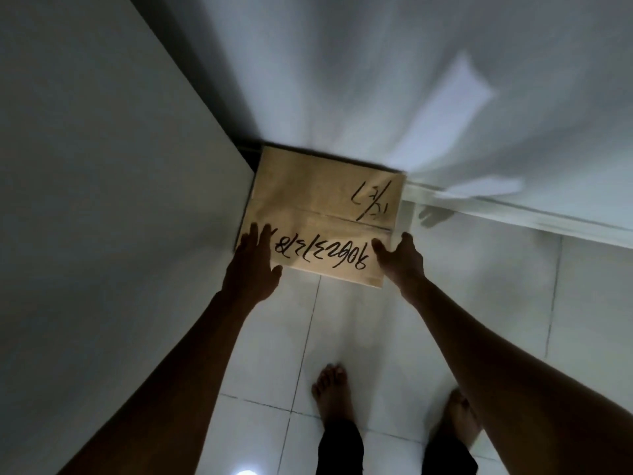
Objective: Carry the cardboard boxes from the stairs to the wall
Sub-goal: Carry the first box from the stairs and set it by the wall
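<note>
A tan cardboard box [318, 204] with black handwritten marks on its top sits in the corner where the left wall meets the far wall. My left hand [251, 265] lies over its near left corner with the fingers stretched along the left edge. My right hand [400, 258] clasps its near right corner, thumb on top. Both arms are stretched forward. The box's underside is hidden, so I cannot tell whether it rests on the floor.
A plain wall [102, 200] runs close along the left. The far wall [376, 80] has a white skirting [513, 207] at its base. White floor tiles [462, 286] spread to the right, and my bare feet [334, 392] stand behind the box.
</note>
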